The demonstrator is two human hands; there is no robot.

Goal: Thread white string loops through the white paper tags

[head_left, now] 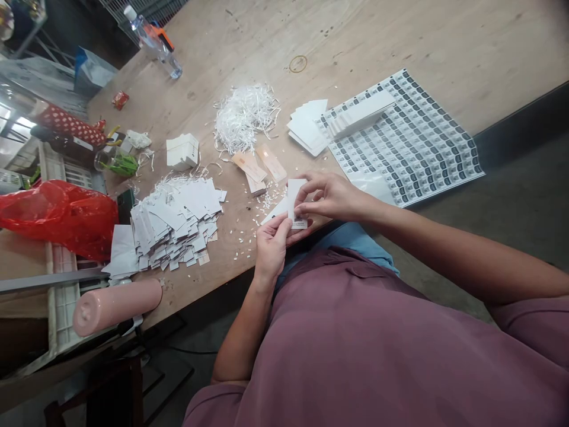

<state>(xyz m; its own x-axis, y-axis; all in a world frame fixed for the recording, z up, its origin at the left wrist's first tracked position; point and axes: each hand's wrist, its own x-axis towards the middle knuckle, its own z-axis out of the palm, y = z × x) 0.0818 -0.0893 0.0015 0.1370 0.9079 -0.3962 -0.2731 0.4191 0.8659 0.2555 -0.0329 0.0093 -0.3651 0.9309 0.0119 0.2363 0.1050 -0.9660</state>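
Note:
A small white card (293, 193) with dark print at its lower edge is held between both hands near the table's front edge. My left hand (272, 243) pinches its lower left corner. The fingers of my right hand (322, 198) are closed on the card's right side. Another white card (276, 210) lies just behind my left fingers. Beyond my hands are orange and white cards (251, 167), with many tiny white pieces (267, 200) scattered beside them. A heap of white cards (178, 219) is at the left, and a tangle of white strings (246, 117) lies farther back.
A patterned label sheet (413, 136) bears a row of white cards (362, 114); more white cards (310, 126) lie beside it. A pink bottle (118, 305), red plastic bag (62, 216), white card stack (182, 151) and clear bottle (155, 44) stand or lie leftward.

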